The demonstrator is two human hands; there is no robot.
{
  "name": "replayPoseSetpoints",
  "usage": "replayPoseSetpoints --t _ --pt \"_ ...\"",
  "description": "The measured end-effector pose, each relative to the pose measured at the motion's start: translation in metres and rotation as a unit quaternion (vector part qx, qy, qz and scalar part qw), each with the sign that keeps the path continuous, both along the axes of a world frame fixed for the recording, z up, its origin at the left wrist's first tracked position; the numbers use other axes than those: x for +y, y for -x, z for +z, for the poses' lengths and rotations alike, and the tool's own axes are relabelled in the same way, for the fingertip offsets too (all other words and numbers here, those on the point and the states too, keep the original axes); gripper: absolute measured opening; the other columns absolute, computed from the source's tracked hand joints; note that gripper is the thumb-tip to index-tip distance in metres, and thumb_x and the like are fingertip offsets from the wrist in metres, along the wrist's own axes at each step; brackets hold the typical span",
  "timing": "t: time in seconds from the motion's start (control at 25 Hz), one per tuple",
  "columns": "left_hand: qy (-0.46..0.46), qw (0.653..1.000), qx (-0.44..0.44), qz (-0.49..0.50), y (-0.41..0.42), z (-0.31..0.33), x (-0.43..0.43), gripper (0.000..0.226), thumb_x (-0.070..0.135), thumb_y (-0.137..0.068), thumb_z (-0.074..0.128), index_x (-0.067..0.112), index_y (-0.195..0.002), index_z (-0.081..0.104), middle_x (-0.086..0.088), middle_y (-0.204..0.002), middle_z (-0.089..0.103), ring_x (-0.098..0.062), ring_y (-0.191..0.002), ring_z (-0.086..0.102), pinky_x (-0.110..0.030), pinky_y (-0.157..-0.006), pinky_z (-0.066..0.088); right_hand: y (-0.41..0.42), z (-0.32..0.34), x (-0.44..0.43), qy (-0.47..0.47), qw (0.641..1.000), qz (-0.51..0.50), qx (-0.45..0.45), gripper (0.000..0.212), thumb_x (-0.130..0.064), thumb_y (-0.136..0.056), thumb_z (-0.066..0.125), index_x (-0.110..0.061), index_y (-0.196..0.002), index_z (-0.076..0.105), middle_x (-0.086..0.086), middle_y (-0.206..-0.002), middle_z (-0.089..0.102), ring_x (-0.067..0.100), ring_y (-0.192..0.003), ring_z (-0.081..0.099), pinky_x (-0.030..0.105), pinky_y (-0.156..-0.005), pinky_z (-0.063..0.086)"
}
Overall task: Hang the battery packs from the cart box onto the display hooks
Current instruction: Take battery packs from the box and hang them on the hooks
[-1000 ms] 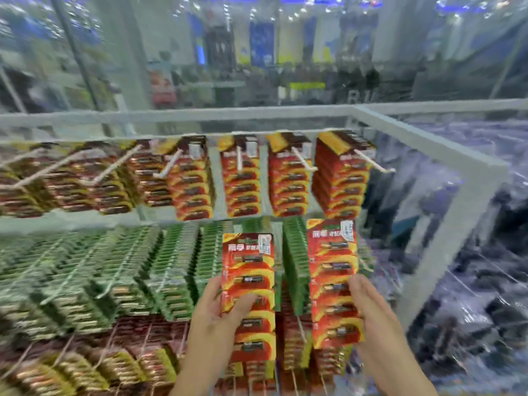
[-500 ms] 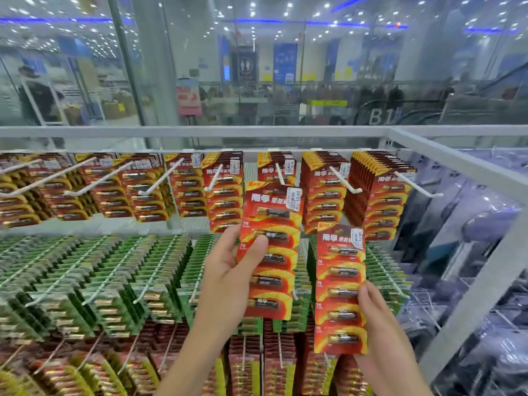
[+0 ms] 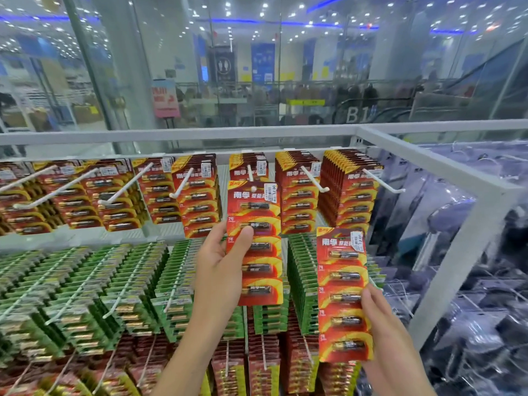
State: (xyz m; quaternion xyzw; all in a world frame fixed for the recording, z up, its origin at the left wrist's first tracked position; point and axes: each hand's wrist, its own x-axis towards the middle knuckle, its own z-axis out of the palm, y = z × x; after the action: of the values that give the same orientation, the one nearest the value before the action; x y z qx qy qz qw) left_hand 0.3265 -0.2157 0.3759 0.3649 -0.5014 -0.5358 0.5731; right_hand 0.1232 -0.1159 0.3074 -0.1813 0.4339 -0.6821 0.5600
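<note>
The left hand (image 3: pixel 220 270) is holding a red battery pack (image 3: pixel 255 241) up at the middle hook (image 3: pixel 250 173), needing its hole slid on, while the right hand (image 3: pixel 380 318) is holding another pack (image 3: pixel 344 295) lower right.

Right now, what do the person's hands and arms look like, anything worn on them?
Both the left hand and right hand are bare: no gloves, rings, watch or bracelet visible. Both forearms are uncovered down to the frame edge, with no sleeve in view.

Bright overhead store lighting, ceiling spots reflected in glass — soft motion blur, wide-angle bending at edges
</note>
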Motion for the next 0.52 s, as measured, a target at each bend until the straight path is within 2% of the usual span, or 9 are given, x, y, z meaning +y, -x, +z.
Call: replayPoseSetpoints --t 0.08,0.2,0.28,0.36,0.4,0.44,0.48,0.52 --pt "-0.006 1.000 -0.004 0.005 0.009 0.004 -0.013 0.023 0.031 -0.102 0.063 0.022 -0.123 0.066 -0.006 -0.102 0.080 -0.031 -0.085 0.078 -0.047 -0.069 0.064 0.007 0.007 0.003 0.009 1.000 -0.015 0.014 0.040 -0.036 -0.094 0.059 -0.020 -0.131 0.064 0.015 -0.120 0.073 0.035 -0.102 0.073 0.048 -0.084 0.054" --pt "-0.016 0.999 -0.017 0.023 0.022 0.006 -0.042 0.018 0.032 -0.104 0.060 0.026 -0.120 0.065 -0.001 -0.101 0.080 -0.026 -0.083 0.079 -0.041 -0.065 0.064 0.021 0.027 0.006 0.033 0.996 -0.066 0.055 0.041 -0.038 -0.091 0.059 -0.018 -0.127 0.066 0.012 -0.114 0.075 0.029 -0.091 0.074 0.043 -0.077 0.055" --pt "-0.021 0.999 -0.023 0.036 0.027 0.003 -0.065 0.018 0.037 -0.104 0.060 0.030 -0.121 0.063 0.004 -0.104 0.079 -0.022 -0.087 0.079 -0.040 -0.069 0.065 0.034 0.042 0.008 0.054 0.989 -0.106 0.088 0.036 -0.038 -0.092 0.059 -0.018 -0.121 0.068 0.010 -0.106 0.075 0.024 -0.085 0.074 0.042 -0.074 0.055" --pt "-0.010 0.998 -0.048 0.032 0.029 -0.002 -0.083 0.044 0.060 -0.094 0.065 0.034 -0.129 0.059 0.005 -0.119 0.075 -0.020 -0.102 0.076 -0.047 -0.085 0.063 0.046 0.053 0.010 0.068 0.982 -0.134 0.116 0.026 -0.034 -0.098 0.056 -0.020 -0.116 0.069 0.004 -0.099 0.076 0.020 -0.081 0.075 0.040 -0.071 0.056" --pt "-0.010 0.998 -0.062 0.030 0.029 -0.005 -0.090 0.056 0.069 -0.087 0.066 0.036 -0.132 0.057 0.007 -0.123 0.072 -0.016 -0.106 0.074 -0.045 -0.088 0.062 0.051 0.057 0.010 0.068 0.979 -0.143 0.129 0.024 -0.033 -0.100 0.055 -0.022 -0.115 0.069 0.003 -0.099 0.077 0.020 -0.082 0.075 0.040 -0.071 0.056" --pt "-0.012 0.998 -0.059 0.028 0.032 -0.003 -0.091 0.055 0.067 -0.089 0.065 0.032 -0.131 0.057 0.007 -0.121 0.072 -0.008 -0.100 0.074 -0.034 -0.081 0.063 0.055 0.060 0.010 0.065 0.977 -0.148 0.140 0.023 -0.033 -0.101 0.055 -0.022 -0.116 0.069 0.003 -0.101 0.078 0.022 -0.085 0.076 0.041 -0.073 0.057" --pt "-0.014 0.998 -0.048 0.027 0.033 -0.002 -0.091 0.040 0.053 -0.098 0.062 0.027 -0.128 0.057 0.007 -0.113 0.071 0.002 -0.086 0.074 -0.020 -0.066 0.061 0.059 0.062 0.010 0.061 0.975 -0.149 0.150 0.023 -0.033 -0.102 0.054 -0.022 -0.117 0.069 0.005 -0.104 0.078 0.024 -0.088 0.076 0.044 -0.076 0.057" --pt "-0.019 0.999 -0.036 0.026 0.034 -0.003 -0.094 0.025 0.037 -0.105 0.056 0.022 -0.125 0.056 0.007 -0.105 0.069 0.008 -0.071 0.071 -0.011 -0.051 0.053 0.061 0.063 0.009 0.057 0.974 -0.148 0.160 0.024 -0.034 -0.103 0.053 -0.022 -0.118 0.068 0.006 -0.107 0.078 0.026 -0.092 0.076 0.046 -0.080 0.058"
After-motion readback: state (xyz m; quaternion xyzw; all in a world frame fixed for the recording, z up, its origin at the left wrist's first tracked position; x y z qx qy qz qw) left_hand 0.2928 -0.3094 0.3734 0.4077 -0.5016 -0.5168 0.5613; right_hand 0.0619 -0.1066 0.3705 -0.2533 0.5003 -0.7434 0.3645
